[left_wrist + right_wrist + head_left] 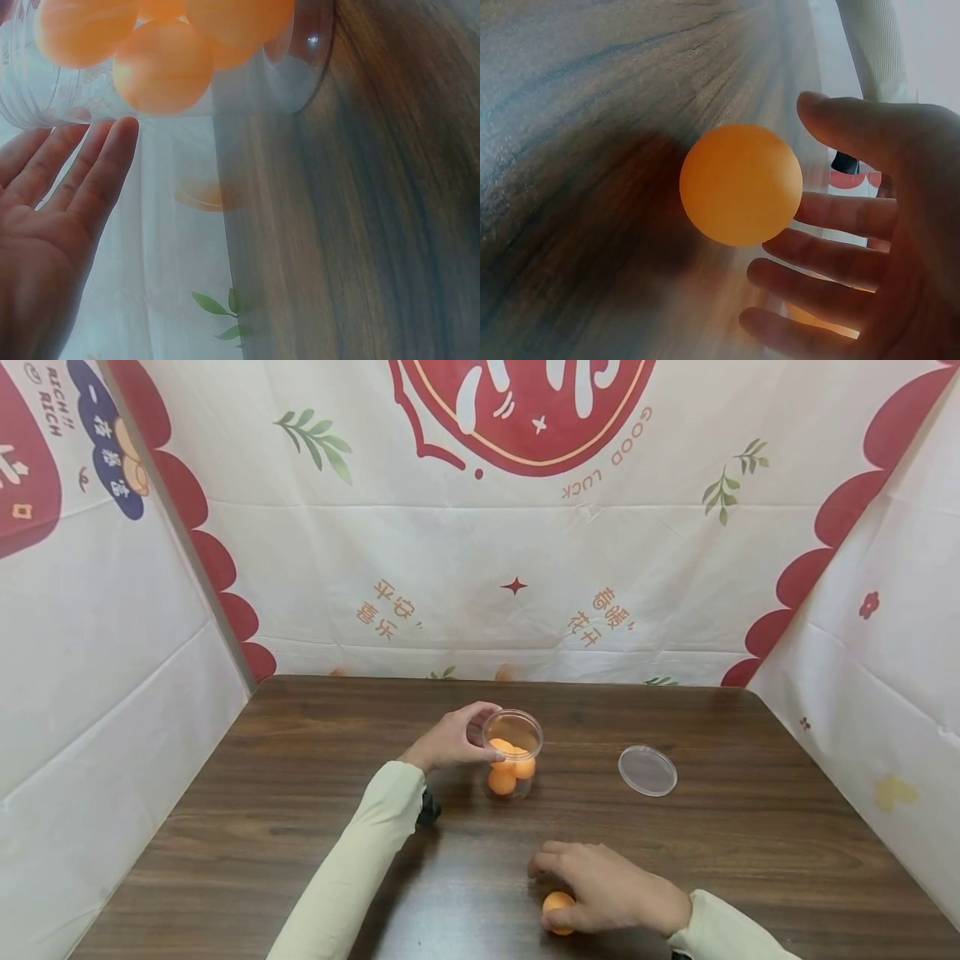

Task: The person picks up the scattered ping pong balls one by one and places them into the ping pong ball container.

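Observation:
A clear plastic jar [513, 735] stands on the table with several orange ping-pong balls [163, 67] inside. My left hand [456, 739] holds it near the rim from the left, thumb in front and fingers behind. In the left wrist view the fingers [112, 161] lie against the jar's wall. One more orange ping-pong ball [741, 184] rests on the table near the front. Over it is my right hand [600, 885], fingers spread and thumb apart from them. The right wrist view shows the ball between thumb and fingertips, with a gap on the thumb's side.
A round clear lid [648, 770] lies flat on the brown wooden table [750, 843], right of the jar. White printed cloth [465, 552] hangs along the back and both sides of the table.

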A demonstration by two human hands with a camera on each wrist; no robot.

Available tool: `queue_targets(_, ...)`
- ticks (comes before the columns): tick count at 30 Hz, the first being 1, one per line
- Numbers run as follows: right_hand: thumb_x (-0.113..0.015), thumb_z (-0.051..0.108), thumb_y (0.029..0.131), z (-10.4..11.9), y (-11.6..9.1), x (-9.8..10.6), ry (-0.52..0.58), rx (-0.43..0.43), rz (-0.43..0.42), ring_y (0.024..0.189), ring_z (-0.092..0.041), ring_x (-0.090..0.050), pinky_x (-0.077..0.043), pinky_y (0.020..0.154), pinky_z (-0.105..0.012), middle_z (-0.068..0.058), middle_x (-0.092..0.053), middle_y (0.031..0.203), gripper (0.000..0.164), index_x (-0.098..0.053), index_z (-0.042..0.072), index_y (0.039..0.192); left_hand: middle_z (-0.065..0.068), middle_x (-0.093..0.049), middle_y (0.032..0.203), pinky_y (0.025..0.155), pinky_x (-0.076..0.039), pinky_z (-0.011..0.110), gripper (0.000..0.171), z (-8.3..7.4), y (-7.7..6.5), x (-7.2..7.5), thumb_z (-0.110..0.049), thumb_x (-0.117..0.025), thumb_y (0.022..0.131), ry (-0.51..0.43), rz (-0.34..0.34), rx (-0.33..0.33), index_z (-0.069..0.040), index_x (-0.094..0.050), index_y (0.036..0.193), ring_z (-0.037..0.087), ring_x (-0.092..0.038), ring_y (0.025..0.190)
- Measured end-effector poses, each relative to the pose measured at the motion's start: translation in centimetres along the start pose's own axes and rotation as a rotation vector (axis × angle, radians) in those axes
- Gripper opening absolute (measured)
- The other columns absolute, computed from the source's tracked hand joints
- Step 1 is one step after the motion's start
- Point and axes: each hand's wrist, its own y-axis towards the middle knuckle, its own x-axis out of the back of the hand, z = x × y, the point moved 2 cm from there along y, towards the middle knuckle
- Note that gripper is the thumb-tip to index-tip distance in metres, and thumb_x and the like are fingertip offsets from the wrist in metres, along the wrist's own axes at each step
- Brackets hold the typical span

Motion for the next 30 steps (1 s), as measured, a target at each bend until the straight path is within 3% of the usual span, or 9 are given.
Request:
queue_targets(6, -0.077, 0.040, 0.072, -0.01, -0.02, -0.48, 0.000, 0.013, 0.016, 0.069, 0.005, -0.041, -0.038, 0.057, -0.016, 0.015, -0.052, 0.087, 0.030, -0.063, 0.023, 0.093, 0.006, -0.060, 0.119, 0.084, -0.053, 0.029, 0.064, -0.05, -0.06, 0.01, -0.021, -0.081, 0.076, -0.003, -0.006, -0.006, -0.013, -0.049, 0.131, 0.015, -0.062, 0.089)
queue_targets(12, -0.080, 0.036, 0.072, 0.07, 0.05, -0.63, -0.018, 0.053, -0.003, 0.069, 0.006, -0.042, -0.037, 0.057, -0.014, 0.017, -0.053, 0.085, 0.024, -0.064, 0.025, 0.086, 0.006, -0.060, 0.118, 0.083, -0.054, 0.028, 0.064, 0.03, -0.01, -0.03, -0.021, -0.081, 0.076, -0.004, -0.008, -0.007, -0.013, -0.050, 0.131, 0.015, -0.062, 0.089)
queue_targets(30, -0.080, 0.027, 0.071, 0.18, 0.23, -0.62, -0.051, 0.103, -0.032, 0.070, 0.007, -0.043, -0.037, 0.058, -0.012, 0.017, -0.054, 0.082, 0.019, -0.064, 0.024, 0.082, 0.007, -0.060, 0.121, 0.083, -0.053, 0.027, 0.065, -0.40, -0.17, 0.14, -0.020, -0.080, 0.077, -0.007, 0.009, 0.003, -0.012, -0.048, 0.133, 0.013, -0.062, 0.088)
